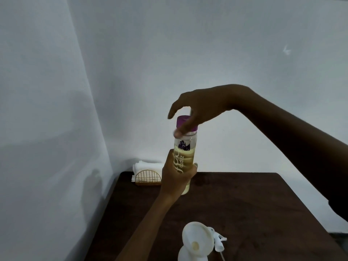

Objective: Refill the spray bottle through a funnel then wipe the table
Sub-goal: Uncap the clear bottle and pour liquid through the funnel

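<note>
Clear, glossy plastic on the tall bottle of pale yellow liquid [185, 157], light glinting off its smooth wall, and a matt purple plastic cap [186, 122] on top. Down front, the white plastic funnel [197, 240] looks smooth with a soft sheen, seated in a white plastic spray bottle [183, 255]; the white plastic trigger head [219, 241] lies beside it. The dark brown wooden table [244, 204] shows a dull, low-gloss finish. At the back, folded white cloths [146, 166], soft and napped, sit in a thin gold wire-metal holder [148, 178].
</note>
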`<state>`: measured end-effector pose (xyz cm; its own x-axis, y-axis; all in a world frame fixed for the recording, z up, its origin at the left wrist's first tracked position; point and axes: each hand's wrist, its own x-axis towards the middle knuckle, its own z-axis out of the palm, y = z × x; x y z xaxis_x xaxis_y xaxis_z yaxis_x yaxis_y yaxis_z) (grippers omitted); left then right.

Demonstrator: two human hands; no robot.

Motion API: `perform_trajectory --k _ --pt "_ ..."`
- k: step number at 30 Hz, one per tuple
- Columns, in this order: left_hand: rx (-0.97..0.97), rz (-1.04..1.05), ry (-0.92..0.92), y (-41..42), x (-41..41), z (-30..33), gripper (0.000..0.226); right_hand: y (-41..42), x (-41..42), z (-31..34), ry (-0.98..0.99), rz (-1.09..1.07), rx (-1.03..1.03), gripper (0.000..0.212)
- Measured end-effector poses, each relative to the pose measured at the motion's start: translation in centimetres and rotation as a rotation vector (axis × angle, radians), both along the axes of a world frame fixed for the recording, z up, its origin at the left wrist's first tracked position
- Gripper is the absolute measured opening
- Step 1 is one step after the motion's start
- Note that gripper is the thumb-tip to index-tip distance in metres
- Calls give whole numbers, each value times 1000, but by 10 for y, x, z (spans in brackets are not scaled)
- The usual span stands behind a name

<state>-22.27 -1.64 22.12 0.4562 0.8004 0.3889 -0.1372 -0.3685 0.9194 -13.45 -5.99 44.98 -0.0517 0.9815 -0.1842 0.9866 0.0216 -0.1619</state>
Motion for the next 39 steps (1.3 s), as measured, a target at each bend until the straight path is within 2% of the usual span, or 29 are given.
perform_trajectory --k 3,7,13,17,21,25,27,30,33,39 --pt "8 -18 -1 0 1 0 42 7 5 -9 -15 -38 39 42" --pt "5 -25 6 -5 4 0 42 -2 13 -6 -8 77 30 22" --pt "-9 -19 12 -5 3 -2 44 -13 26 -5 160 155 93 31" --pt "-8 -25 5 -5 1 -5 45 -19 42 -16 383 53 176 31" --pt "-59 -20 -35 -5 -1 -9 45 -36 64 -51 637 -55 366 36" --pt "-62 -16 -14 -8 -2 -16 41 -54 88 -122 997 -245 511 35" --pt "-58 -13 -6 -9 -2 -20 39 -65 98 -169 1065 -396 583 36" --pt "-66 -11 4 -11 -1 -24 35 -85 108 -245 993 -648 613 34" --pt "-70 -9 18 -13 3 -26 34 -113 114 -321 889 -869 527 36" --pt "-67 22 55 -16 4 -29 36 -160 89 -422 729 -1078 260 36"
